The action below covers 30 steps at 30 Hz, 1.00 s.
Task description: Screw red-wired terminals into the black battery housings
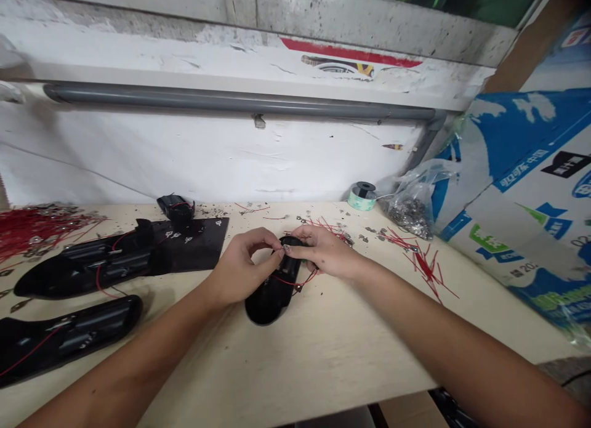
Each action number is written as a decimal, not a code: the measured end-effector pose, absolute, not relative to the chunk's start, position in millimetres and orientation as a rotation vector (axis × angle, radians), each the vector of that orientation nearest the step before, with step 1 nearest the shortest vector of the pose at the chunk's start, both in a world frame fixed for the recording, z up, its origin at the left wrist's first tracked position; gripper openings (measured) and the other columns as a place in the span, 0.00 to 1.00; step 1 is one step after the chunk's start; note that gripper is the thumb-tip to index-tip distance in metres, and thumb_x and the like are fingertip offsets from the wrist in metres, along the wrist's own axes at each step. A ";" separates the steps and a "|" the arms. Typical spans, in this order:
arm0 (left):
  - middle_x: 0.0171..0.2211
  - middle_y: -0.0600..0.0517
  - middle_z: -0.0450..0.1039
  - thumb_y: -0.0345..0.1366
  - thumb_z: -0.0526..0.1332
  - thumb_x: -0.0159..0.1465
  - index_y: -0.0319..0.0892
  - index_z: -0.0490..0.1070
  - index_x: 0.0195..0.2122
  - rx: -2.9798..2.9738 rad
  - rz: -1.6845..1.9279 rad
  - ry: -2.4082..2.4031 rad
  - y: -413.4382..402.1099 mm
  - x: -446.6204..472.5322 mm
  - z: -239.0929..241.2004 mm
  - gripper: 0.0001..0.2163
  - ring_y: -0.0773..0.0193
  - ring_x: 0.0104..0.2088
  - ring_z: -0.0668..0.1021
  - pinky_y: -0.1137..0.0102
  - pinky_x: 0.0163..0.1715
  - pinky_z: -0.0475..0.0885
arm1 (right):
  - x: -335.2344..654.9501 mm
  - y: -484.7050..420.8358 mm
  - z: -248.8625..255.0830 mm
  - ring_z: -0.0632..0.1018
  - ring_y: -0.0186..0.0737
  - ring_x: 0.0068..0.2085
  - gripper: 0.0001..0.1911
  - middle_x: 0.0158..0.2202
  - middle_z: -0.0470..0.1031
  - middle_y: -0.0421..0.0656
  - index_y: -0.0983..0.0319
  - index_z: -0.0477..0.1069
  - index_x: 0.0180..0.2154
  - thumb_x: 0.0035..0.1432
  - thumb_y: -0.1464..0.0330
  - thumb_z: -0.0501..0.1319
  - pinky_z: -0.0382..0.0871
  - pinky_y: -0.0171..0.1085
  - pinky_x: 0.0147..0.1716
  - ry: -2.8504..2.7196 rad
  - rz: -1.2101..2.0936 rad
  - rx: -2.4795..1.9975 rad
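Observation:
A black oval plastic housing [272, 292] with a thin red wire [295, 283] lies on the pale wooden table [323, 354] in the middle of the view. My left hand [244, 265] curls over its upper left side, thumb and forefinger pinched at its top edge. My right hand [323, 250] meets it there, fingers closed on the housing's top end around a small metal piece [286, 247]. Both hands touch the housing.
Two similar black housings [87, 265] [64, 335] lie at the left, with a black sheet [194, 243] and small black part [176, 207] behind. Red wires [32, 225] pile far left; more red wires [427, 265], a solder spool [362, 196], a bag of metal bits [410, 209] and a printed carton [530, 200] stand right.

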<state>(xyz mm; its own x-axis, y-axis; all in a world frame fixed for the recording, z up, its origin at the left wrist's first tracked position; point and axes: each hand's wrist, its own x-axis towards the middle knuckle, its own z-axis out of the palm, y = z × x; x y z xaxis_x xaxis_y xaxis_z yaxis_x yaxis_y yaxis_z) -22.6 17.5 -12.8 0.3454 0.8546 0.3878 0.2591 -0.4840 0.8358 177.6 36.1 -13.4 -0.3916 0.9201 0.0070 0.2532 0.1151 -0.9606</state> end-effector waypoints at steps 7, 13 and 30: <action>0.40 0.48 0.76 0.32 0.62 0.63 0.41 0.71 0.48 2.193 1.295 1.048 16.6 -26.0 -14.4 0.12 0.60 0.43 0.78 0.60 0.49 0.72 | 171.0 34.2 -10.5 0.68 0.30 0.23 0.13 0.31 0.76 0.42 0.62 0.77 0.37 0.49 0.63 0.71 0.57 0.30 0.18 -1.418 1.448 -1.031; 0.49 0.46 0.71 0.21 0.56 0.63 0.48 0.70 0.55 2.807 1.269 0.705 16.0 -31.9 -7.7 0.21 0.59 0.51 0.72 0.60 0.49 0.71 | 168.9 29.5 -11.5 0.64 0.26 0.19 0.12 0.25 0.72 0.38 0.62 0.78 0.37 0.50 0.64 0.69 0.52 0.29 0.14 -1.400 1.556 -1.013; 0.38 0.44 0.77 0.26 0.62 0.63 0.34 0.74 0.43 3.051 1.389 0.832 18.1 -29.6 -11.3 0.08 0.54 0.45 0.75 0.58 0.45 0.76 | 168.4 31.8 -17.7 0.73 0.34 0.31 0.13 0.35 0.77 0.44 0.61 0.79 0.38 0.49 0.64 0.71 0.60 0.29 0.21 -1.239 1.702 -1.002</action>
<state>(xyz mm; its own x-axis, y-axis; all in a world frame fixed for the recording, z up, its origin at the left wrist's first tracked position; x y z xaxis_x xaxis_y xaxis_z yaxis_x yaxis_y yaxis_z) -29.6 18.1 -11.3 0.5712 0.2915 0.7673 0.5388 -0.8384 -0.0826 168.4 31.8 -17.7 -0.3774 0.9147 -0.1449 -0.1429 -0.2121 -0.9667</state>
